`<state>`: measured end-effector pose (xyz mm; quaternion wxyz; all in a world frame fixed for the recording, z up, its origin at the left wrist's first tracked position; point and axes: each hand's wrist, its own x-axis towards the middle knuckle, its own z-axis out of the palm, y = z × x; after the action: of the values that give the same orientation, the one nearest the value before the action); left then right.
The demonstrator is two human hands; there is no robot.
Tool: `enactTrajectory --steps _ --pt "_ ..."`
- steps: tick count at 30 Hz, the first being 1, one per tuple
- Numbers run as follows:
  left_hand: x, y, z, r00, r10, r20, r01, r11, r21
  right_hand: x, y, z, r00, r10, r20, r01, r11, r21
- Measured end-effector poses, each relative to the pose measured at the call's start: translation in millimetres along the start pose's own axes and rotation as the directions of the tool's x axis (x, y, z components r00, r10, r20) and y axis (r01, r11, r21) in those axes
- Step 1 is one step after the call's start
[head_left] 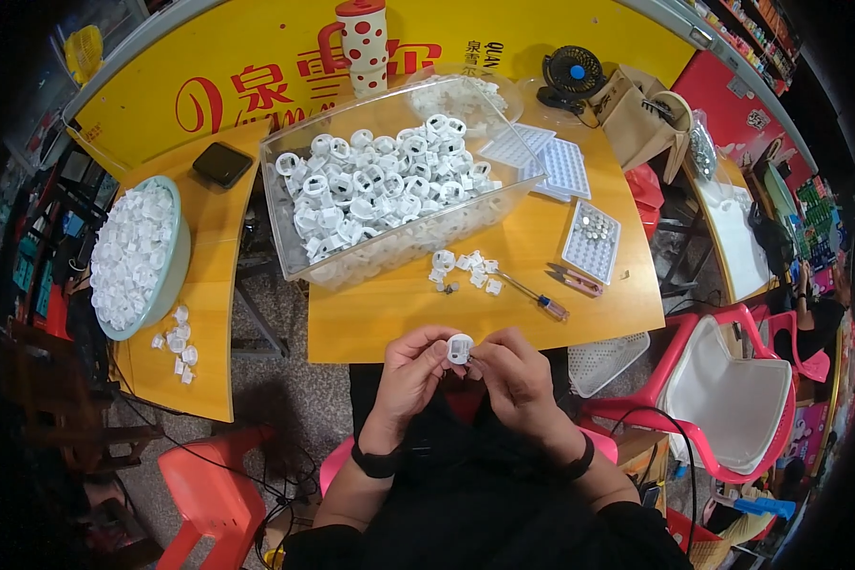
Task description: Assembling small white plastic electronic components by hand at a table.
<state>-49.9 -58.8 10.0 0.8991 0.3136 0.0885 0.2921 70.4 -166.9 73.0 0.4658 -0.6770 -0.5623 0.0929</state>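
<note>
Just off the table's front edge, a white round plastic part (460,349) with a dark slot is held up between my hands. My left hand (410,372) pinches its left side between thumb and fingers. The fingers of my right hand (517,372) are closed at its right edge; anything small between those fingertips is hidden. Beyond them on the table are a few loose white parts (444,261), small white pieces (480,263), a screwdriver (545,303) with a clear handle, and cutting pliers (576,279).
A clear bin (399,233) of white parts stands behind. White trays (594,265), one with silvery discs, lie right. At left are a pale green basin (182,252) of white pieces and a black phone-like device (222,164). A fan (572,76) and dotted tumbler (364,43) stand at the back.
</note>
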Motion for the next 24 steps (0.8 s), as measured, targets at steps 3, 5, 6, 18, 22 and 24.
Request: enactTrajectory --steps 3,5,6,18,22,24 --pt "-0.5 -1.3 -2.4 1.000 0.004 -0.016 -0.004 1.000 0.006 0.6 0.0 0.4 1.000 -0.006 0.019 0.007 1.000 -0.020" --pt "-0.5 0.2 -1.7 1.000 -0.008 -0.020 0.008 1.000 0.015 0.1 1.6 0.3 1.000 0.001 0.023 0.000 1.000 -0.023" --pt "-0.5 0.0 -2.1 1.000 -0.009 -0.021 0.009 1.000 0.015 -0.5 3.1 0.1 0.999 0.026 0.031 -0.026 1.000 0.010" --pt "0.9 2.3 -1.2 0.999 -0.039 0.016 0.038 0.999 0.018 3.9 0.0 -2.1 0.998 0.050 0.048 -0.056 0.989 0.135" --pt "0.9 2.1 -1.3 0.999 -0.039 0.018 0.038 0.999 0.009 0.6 3.5 0.8 0.997 0.052 0.063 -0.061 0.987 0.151" --pt "0.9 2.4 -0.5 0.999 -0.037 0.006 0.037 0.999 0.012 0.0 4.5 1.7 0.997 0.048 0.065 -0.057 0.987 0.147"
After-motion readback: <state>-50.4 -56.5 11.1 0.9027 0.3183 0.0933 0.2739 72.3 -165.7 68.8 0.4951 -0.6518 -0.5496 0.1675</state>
